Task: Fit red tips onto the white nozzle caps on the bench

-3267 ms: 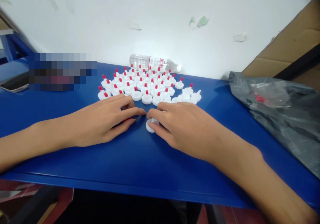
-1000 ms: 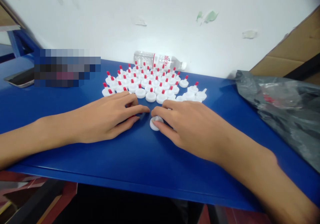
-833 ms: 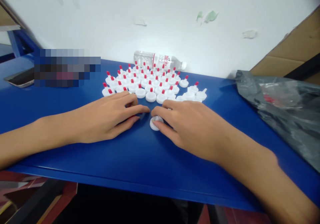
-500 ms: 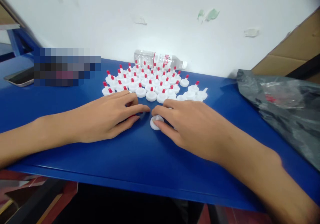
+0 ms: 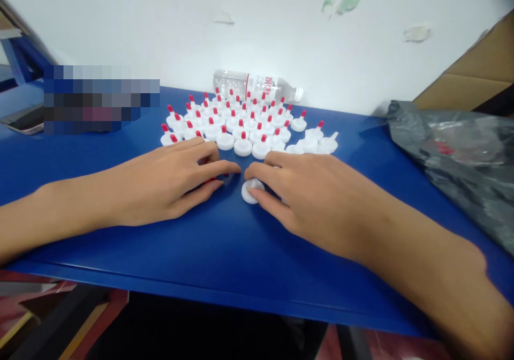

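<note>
Between the thumb and fingers of my right hand is a white spout cap, a round base with a short nozzle, low over or on the blue table; its nozzle shows no red tip. My left hand lies just left of it, palm down, with thumb and index finger apart. Small red tips show beneath its fingers, partly hidden. Beyond both hands stand several white spout caps with red tips. A few spout caps without visible red tips sit at the right of this group.
A clear plastic bottle lies on its side against the white wall. On the right is a grey plastic bag with a clear bag of red pieces on it. A phone lies far left beside a blurred-out patch. The table's front edge runs below my hands.
The view has shifted slightly, so the table's contents appear a little higher. My right hand keeps the spout cap at about the same spot. One more red tip shows under my left fingers.
</note>
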Tool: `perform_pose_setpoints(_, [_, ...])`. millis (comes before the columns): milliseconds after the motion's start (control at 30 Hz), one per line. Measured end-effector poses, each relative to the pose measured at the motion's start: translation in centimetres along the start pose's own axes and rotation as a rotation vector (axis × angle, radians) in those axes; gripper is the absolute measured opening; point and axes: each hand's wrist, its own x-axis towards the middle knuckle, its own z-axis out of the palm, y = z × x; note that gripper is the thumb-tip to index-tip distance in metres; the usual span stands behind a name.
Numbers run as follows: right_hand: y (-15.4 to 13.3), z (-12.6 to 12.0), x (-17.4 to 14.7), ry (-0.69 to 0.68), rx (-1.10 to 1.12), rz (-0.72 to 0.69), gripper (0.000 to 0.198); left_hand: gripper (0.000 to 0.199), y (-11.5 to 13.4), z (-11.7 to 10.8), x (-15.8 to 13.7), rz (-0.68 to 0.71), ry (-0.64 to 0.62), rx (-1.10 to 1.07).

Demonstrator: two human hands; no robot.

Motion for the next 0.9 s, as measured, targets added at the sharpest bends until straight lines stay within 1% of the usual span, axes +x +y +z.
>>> perform_pose_setpoints(233, [-0.02,-0.19,-0.16,0.001,0.015,0.010,0.025,0.040,-0.24,-0.06,-0.05,-0.002,-0.005,-0.009])
perform_pose_setpoints(467, [0.11,-0.10,0.15,0.016,0.008,-0.003,0.025,0.038,-0.02,0.62,0.11,0.035,0.021,-0.050])
perform_pose_setpoints(600, [0.06,-0.14,0.23,0.002,-0.004,-0.001,0.025,0.037,0.11,0.81,0.18,0.037,0.024,-0.098])
perform_pose_setpoints(767, [0.00,-0.22,0.31,-0.012,-0.010,0.000,0.025,0.036,0.12,0.76,0.09,0.043,0.039,-0.108])
perform_pose_setpoints(900, [-0.03,-0.26,0.34,-0.019,-0.016,-0.012,0.026,0.038,-0.01,0.81,0.01,0.058,0.026,-0.110])
